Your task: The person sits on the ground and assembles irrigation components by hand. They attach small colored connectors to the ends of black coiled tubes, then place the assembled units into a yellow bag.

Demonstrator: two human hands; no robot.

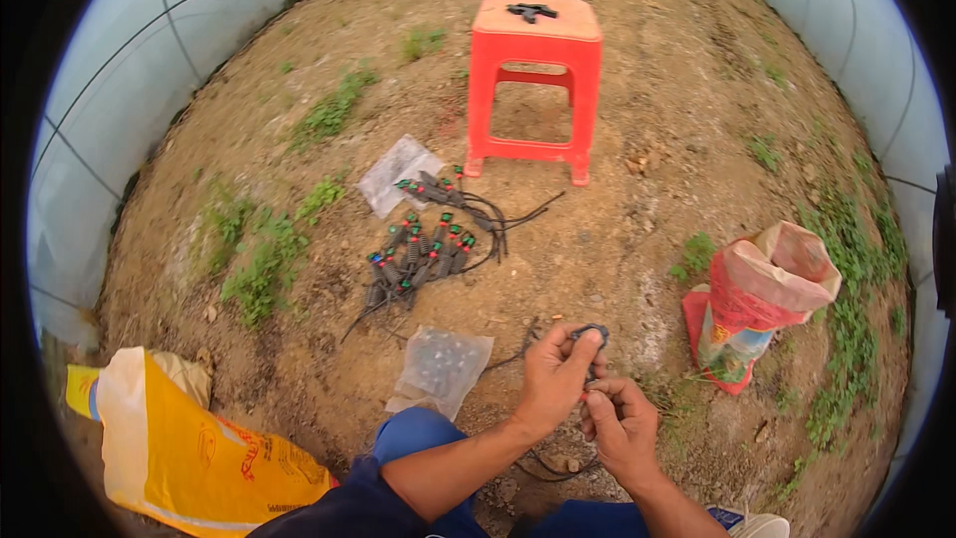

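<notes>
My left hand (550, 375) is closed, its thumb and fingers pinching a black hose fitting (595, 330). Just below and to the right, my right hand (625, 430) is closed on the lower end of the same fitting, where a bit of red shows between the fingertips. Much of the fitting is hidden by my fingers. Thin black hose (548, 468) loops on the ground beneath my hands. Farther off to the left lies a pile of black sprinkler assemblies (423, 254) with green and red parts and black hoses. A clear plastic bag (440, 369) of small dark parts lies left of my hands.
A red plastic stool (538, 70) stands ahead with several black pieces (532, 12) on its seat. An open red-and-white sack (765, 304) stands at the right. A yellow sack (214, 448) lies at the lower left. An opened clear wrapper (396, 174) lies beside the pile.
</notes>
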